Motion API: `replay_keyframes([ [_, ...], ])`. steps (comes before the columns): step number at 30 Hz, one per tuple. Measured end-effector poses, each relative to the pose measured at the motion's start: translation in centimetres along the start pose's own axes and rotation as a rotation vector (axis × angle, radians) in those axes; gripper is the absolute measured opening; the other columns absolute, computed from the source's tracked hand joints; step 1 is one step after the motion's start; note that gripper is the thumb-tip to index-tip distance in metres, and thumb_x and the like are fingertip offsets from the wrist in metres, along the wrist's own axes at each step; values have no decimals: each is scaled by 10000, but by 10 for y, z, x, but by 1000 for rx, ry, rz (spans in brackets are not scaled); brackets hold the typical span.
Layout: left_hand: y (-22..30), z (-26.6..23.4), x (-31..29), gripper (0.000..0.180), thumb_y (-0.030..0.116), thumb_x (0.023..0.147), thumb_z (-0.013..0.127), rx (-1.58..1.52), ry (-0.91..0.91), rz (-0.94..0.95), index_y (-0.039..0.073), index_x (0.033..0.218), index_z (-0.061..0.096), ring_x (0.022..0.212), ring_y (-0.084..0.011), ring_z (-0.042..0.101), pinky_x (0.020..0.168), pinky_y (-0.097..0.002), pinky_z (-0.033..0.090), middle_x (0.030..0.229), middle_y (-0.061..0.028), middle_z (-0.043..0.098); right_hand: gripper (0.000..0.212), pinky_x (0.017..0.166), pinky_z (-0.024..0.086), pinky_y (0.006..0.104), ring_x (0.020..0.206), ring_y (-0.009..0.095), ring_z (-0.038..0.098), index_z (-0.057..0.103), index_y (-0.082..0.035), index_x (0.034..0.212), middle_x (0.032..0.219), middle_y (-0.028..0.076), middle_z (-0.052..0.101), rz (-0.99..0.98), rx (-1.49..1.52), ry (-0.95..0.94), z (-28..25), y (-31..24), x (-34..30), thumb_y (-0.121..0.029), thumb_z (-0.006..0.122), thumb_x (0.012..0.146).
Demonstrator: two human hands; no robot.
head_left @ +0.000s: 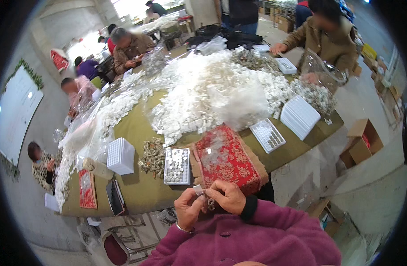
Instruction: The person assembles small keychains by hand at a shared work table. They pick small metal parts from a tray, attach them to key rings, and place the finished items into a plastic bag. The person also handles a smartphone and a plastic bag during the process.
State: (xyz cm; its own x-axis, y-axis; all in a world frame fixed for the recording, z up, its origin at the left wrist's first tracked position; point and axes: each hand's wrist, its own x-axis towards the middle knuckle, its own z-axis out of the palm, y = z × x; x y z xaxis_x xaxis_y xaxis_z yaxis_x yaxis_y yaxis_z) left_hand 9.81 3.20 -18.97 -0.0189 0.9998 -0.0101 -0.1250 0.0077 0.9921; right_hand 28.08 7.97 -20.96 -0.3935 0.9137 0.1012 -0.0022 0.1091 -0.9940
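While pinching a small white tag (198,189) in the left hand (188,209), with the right hand (229,196) bunched beside it, grasping what, cannot tell, work at the table's (139,195) near edge, by the red cloth (225,155); best to steady the tag and keep the curled piece (211,204) below untangled.

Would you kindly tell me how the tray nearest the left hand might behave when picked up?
The tray probably stays stiff, given its straight walls. Its round pieces may spill if tilted, as its top looks open.
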Motion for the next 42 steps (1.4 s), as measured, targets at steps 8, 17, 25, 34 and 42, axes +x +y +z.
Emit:
replay_keyframes([
  [8, -6, 15, 3, 290, -91, 866, 776, 26, 3, 64, -43, 1151, 749, 948, -110, 640, 830, -252, 557, 1120, -21, 624, 235, 761, 529, 326, 831, 148, 652, 689, -14, 1150, 899, 65, 680, -78, 182, -52, -13, -1, -8, -229, 656, 1064],
  [17, -13, 21, 9, 335, -23, 915, 771, -303, 47, -138, -62, 1241, 704, 767, -129, 641, 642, -258, 525, 1087, -88, 717, 289, 614, 467, 236, 685, 51, 564, 684, -56, 937, 793, -34, 630, 239, 600, -232, -22, 7, -13, -296, 634, 1091],
  [25, -6, 10, 23, 313, -122, 857, 723, 212, -62, 75, -39, 1158, 746, 857, -151, 698, 739, -274, 580, 1021, -92, 736, 326, 633, 505, 244, 671, 52, 577, 681, -54, 975, 775, -14, 631, 351, 685, -179, -37, 8, -13, -327, 575, 1118],
  [34, -10, 1, 30, 302, -46, 755, 867, 389, -83, 344, 5, 1043, 794, 870, -194, 734, 760, -294, 582, 964, -100, 757, 152, 672, 467, 234, 737, 43, 559, 702, -28, 1000, 825, -38, 636, 323, 303, -215, -40, -1, 0, -164, 668, 1058],
  [42, -27, 3, 28, 316, -4, 785, 870, 406, -143, 407, 15, 1089, 785, 932, -236, 735, 799, -315, 579, 1015, -130, 749, 133, 708, 466, 246, 802, 50, 544, 689, -22, 987, 866, -43, 620, 338, 240, -268, -41, -5, -3, -134, 665, 1053],
])
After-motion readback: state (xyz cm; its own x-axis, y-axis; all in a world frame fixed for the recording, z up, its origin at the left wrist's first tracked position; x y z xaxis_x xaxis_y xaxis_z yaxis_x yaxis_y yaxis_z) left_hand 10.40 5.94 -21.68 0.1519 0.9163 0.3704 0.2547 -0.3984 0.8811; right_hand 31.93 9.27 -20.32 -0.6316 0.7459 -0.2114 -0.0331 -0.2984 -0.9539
